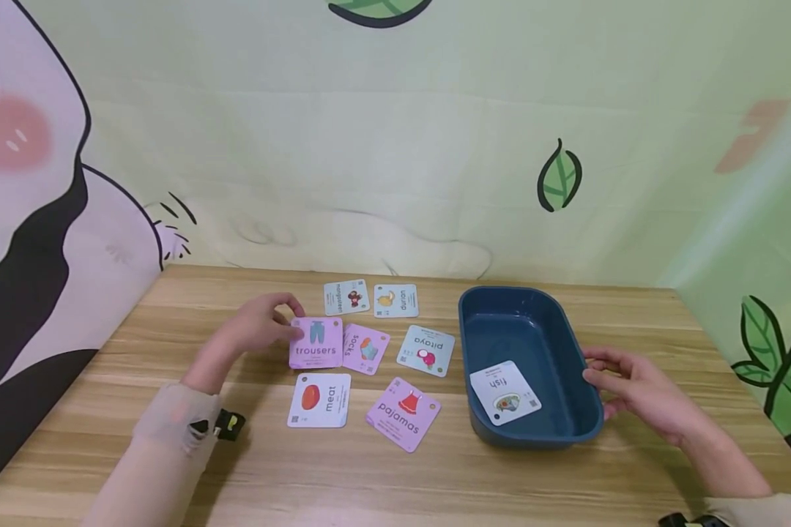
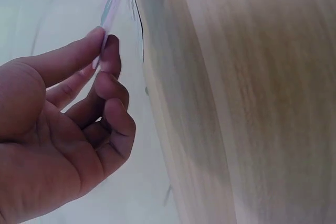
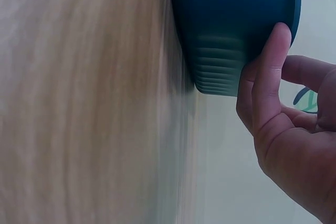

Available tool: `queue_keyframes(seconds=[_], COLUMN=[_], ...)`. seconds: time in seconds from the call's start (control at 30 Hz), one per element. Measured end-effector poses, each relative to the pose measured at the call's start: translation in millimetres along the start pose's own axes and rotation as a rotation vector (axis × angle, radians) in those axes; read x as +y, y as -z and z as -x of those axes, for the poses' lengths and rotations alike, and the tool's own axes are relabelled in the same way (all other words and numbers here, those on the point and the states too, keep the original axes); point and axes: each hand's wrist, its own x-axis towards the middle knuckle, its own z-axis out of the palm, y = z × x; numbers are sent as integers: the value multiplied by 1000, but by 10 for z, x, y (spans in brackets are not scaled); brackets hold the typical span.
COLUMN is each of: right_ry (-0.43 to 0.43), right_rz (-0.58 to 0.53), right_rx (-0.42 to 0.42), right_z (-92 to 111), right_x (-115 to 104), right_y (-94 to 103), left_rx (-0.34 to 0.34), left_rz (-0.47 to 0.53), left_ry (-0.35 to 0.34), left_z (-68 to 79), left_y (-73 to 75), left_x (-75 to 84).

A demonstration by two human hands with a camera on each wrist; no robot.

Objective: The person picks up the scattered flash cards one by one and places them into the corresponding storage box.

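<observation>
My left hand (image 1: 264,322) pinches the left edge of a pink "trousers" card (image 1: 316,344) between thumb and fingers. In the left wrist view that card (image 2: 111,6) is seen nearly edge-on, raised off the table. It overlaps part of a pink "socks" card (image 1: 365,350) in the head view. On the right stands a dark blue plastic bin (image 1: 534,438) with a white "fish" card (image 1: 504,393) leaning inside. My right hand (image 1: 646,391) touches the bin's outer right side, its fingers loosely bent. The thumb (image 3: 270,72) lies against the bin's wall in the right wrist view.
Around the table's middle lie a "meat" card (image 1: 319,400), a pink "pajamas" card (image 1: 403,414), a "pitaya" card (image 1: 425,351), a "durian" card (image 1: 396,301) and a "mangosteen" card (image 1: 346,298). Behind the wooden table (image 1: 290,476) hangs a printed cloth (image 1: 395,146).
</observation>
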Motion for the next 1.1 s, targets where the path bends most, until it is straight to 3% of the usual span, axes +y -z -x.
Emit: queue_keyframes(seconds=[0.3, 0.53, 0.8, 1.1], right_ry=[17, 40, 52, 30], right_rz=[-21, -51, -62, -56], right_rx=[3, -15, -29, -29], right_z=[7, 9, 8, 13], right_x=[12, 32, 40, 13], right_y=[-8, -6, 3, 3], left_rx=[52, 86, 124, 95], left_rz=[134, 223, 294, 379], left_ry=[22, -5, -46, -87], left_z=[32, 39, 66, 58], left_y=[-6, -91, -187, -351], left_x=[-5, 13, 180, 368])
